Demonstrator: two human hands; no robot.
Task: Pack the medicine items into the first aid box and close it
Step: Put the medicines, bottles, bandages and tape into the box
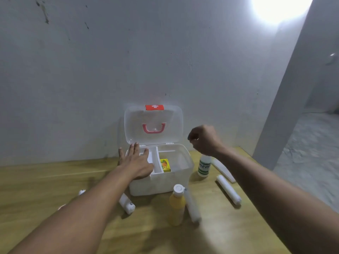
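While the left hand (136, 163) lies flat, fingers spread, on the open first aid box (161, 182), the right hand (204, 140) hovers at two o'clock, loosely curled, apparently empty. Risk: its descent could topple the green-labelled bottle (204, 166) directly beneath.

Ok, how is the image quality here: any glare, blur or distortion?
Head view: a blown-out light glares at top right; wide-angle bending curves the table edge; the picture is soft overall, labels on the bottles unreadable; both hands, left and right, are slightly smeared.
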